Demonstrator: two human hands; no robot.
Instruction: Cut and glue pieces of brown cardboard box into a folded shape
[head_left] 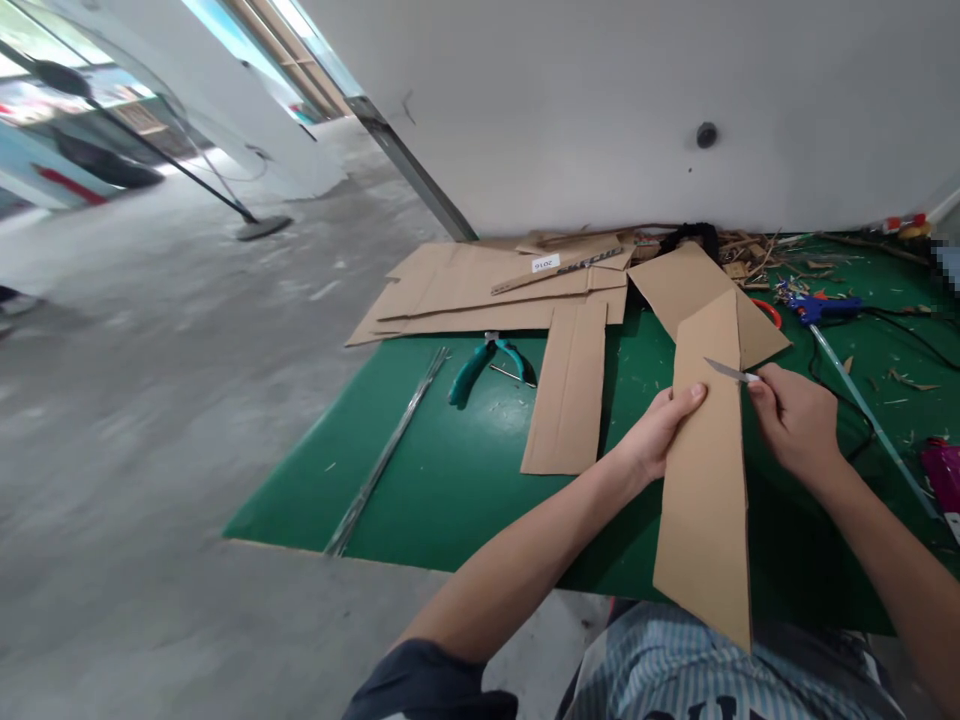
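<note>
Down on the concrete floor point(150, 350), a green cutting mat point(450, 500) lies against a big white curved panel point(600, 100), with flat cardboard sheets point(480, 290) spread across its far end. A long cardboard piece point(705, 500) is lifted off the mat in front of the person. The left hand point(664, 432) is closed around its edge, fingers wrapped over the board. The right hand point(795, 420) is curled shut on a small craft knife point(727, 371), and only the bare blade shows, its tip over the cardboard just beside the left fingers. That's the worry from where I stand: with the board unsupported it could flex, and a slip of the blade could catch those fingers. Nearby sit teal-handled pliers point(480, 370) and a blue glue gun point(821, 308), whose cord trails across the mat and could snag a sleeve. The knife's handle is hidden inside the fist, and a pink object point(943, 475) is cut off at the right edge, too partial to name.
</note>
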